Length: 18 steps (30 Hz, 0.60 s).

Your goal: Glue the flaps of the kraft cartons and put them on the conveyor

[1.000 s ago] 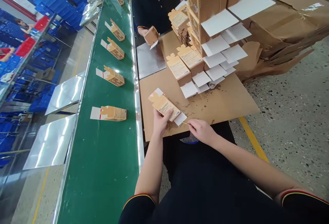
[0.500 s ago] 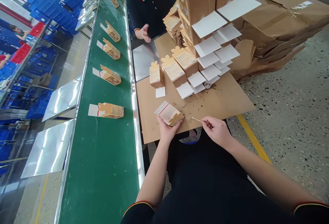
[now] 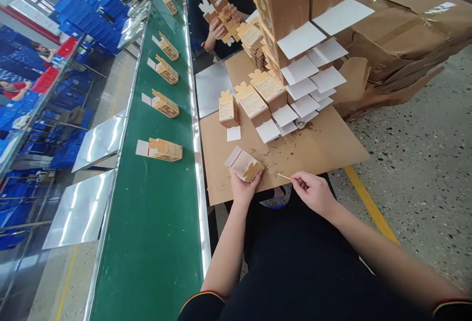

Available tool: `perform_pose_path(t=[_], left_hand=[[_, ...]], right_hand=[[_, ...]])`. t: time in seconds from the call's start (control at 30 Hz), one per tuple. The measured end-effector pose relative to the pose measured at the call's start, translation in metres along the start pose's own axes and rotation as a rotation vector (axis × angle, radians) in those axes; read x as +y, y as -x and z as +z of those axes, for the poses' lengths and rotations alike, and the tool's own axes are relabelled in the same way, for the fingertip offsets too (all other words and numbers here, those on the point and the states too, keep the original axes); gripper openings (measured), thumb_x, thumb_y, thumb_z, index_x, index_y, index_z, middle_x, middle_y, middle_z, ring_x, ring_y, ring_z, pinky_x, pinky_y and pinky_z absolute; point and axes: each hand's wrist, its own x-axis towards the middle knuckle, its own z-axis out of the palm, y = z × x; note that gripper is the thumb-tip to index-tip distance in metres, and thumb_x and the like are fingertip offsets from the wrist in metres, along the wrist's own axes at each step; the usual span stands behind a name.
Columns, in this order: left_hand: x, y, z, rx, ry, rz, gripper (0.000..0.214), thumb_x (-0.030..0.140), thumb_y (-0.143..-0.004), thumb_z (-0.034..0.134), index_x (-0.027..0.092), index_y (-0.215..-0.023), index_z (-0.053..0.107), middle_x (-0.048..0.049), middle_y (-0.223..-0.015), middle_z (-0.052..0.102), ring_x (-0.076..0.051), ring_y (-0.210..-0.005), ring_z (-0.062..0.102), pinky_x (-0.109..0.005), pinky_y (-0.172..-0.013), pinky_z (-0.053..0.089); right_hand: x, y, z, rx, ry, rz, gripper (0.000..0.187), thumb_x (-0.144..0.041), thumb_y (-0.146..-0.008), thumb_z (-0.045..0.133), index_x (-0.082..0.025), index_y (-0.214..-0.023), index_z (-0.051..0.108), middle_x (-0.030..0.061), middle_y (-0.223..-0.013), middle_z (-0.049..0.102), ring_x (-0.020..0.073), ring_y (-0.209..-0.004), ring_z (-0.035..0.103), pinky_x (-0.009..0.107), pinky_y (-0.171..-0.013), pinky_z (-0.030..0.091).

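My left hand (image 3: 244, 189) is closed around a small brown cardboard box (image 3: 245, 161), tilted above the front of the cardboard-covered table. The box's white flap with a red strip points up and left, and its notched tabs face my right hand. In my right hand (image 3: 312, 190) a thin pale stick (image 3: 283, 177), like a cotton swab, is pinched between the fingertips. Its tip points left toward the box, a short gap away from it. Several similar boxes (image 3: 252, 102) stand behind, with a small round dish (image 3: 300, 123) beside their white flaps.
On my left runs a green conveyor belt (image 3: 155, 222) bearing several boxes (image 3: 165, 149). Stacked boxes (image 3: 283, 11) rise at the table's back right, by a pile of brown cardboard (image 3: 413, 41). Dark wet spots mark the cardboard sheet (image 3: 324, 144). Across the table, a co-worker's hands (image 3: 217, 28) hold a carton.
The co-worker's hand, bare and raised before, is now with the other hand on a partly folded carton. Boxes on the belt have shifted slightly away. My hands keep nearly the same pose.
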Motion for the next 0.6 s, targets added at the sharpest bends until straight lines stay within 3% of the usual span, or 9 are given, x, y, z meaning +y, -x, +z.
perform_pose_path(t=[0.07, 0.17, 0.27, 0.33, 0.4, 0.47, 0.6], left_hand=[[0.000, 0.002, -0.027, 0.269, -0.100, 0.083, 0.090, 0.049, -0.069, 0.111, 0.024, -0.139, 0.059, -0.0217, -0.141, 0.074, -0.045, -0.147, 0.070, -0.062, -0.125, 0.056], [0.006, 0.008, -0.096, 0.649, -0.184, 0.141, 0.105, 0.056, -0.062, 0.112, 0.025, -0.143, 0.054, -0.0205, -0.143, 0.074, -0.045, -0.145, 0.071, -0.069, -0.123, 0.058], [0.012, 0.013, -0.174, 0.834, -0.204, 0.175, 0.111, 0.062, -0.067, 0.105, 0.032, -0.151, 0.039, -0.0183, -0.166, 0.059, -0.043, -0.162, 0.057, -0.070, -0.132, 0.049], [0.012, 0.015, -0.212, 0.901, -0.226, 0.097, 0.104, 0.063, -0.066, 0.104, 0.032, -0.142, 0.039, -0.0148, -0.162, 0.059, -0.043, -0.160, 0.057, -0.070, -0.134, 0.047], [0.007, 0.017, -0.234, 0.921, -0.216, -0.017, 0.100, 0.060, -0.062, 0.103, 0.030, -0.132, 0.038, -0.0142, -0.152, 0.061, -0.044, -0.154, 0.061, -0.070, -0.133, 0.048], [0.002, 0.023, -0.244, 0.974, -0.255, -0.050, 0.101, 0.055, -0.062, 0.101, 0.029, -0.134, 0.034, -0.0160, -0.151, 0.055, -0.046, -0.156, 0.056, -0.071, -0.135, 0.044], [0.003, 0.031, -0.236, 1.222, -0.576, 0.191, 0.089, 0.049, -0.079, 0.083, 0.033, -0.148, 0.030, -0.0167, -0.157, 0.043, -0.051, -0.165, 0.037, -0.078, -0.139, 0.029]], right_hand=[[0.001, -0.001, -0.003, 0.023, 0.008, 0.006, 0.031, -0.039, -0.112, 0.060, -0.026, -0.086, 0.071, 0.0016, -0.068, 0.068, 0.0169, -0.056, 0.062, 0.030, -0.058, 0.054], [0.004, -0.003, -0.011, 0.073, 0.014, 0.022, 0.031, -0.042, -0.112, 0.062, -0.027, -0.087, 0.073, 0.0020, -0.068, 0.069, 0.0175, -0.056, 0.063, 0.030, -0.058, 0.056], [0.007, -0.007, -0.017, 0.088, 0.016, 0.037, 0.030, -0.043, -0.110, 0.064, -0.026, -0.087, 0.074, 0.0021, -0.067, 0.069, 0.0176, -0.056, 0.063, 0.030, -0.056, 0.055], [0.007, -0.011, -0.018, 0.090, 0.010, 0.042, 0.029, -0.043, -0.109, 0.065, -0.026, -0.086, 0.074, 0.0022, -0.067, 0.070, 0.0174, -0.055, 0.064, 0.030, -0.056, 0.055], [0.006, -0.016, -0.017, 0.101, 0.006, 0.043, 0.030, -0.044, -0.108, 0.066, -0.026, -0.086, 0.074, 0.0024, -0.068, 0.071, 0.0175, -0.056, 0.065, 0.029, -0.057, 0.056], [0.006, -0.019, -0.018, 0.118, 0.011, 0.044, 0.032, -0.045, -0.109, 0.066, -0.026, -0.086, 0.074, 0.0028, -0.068, 0.071, 0.0180, -0.057, 0.066, 0.030, -0.058, 0.057], [0.015, -0.019, -0.031, 0.181, 0.052, 0.067, 0.029, -0.046, -0.109, 0.067, -0.026, -0.089, 0.076, 0.0033, -0.071, 0.073, 0.0191, -0.058, 0.068, 0.032, -0.060, 0.059]])
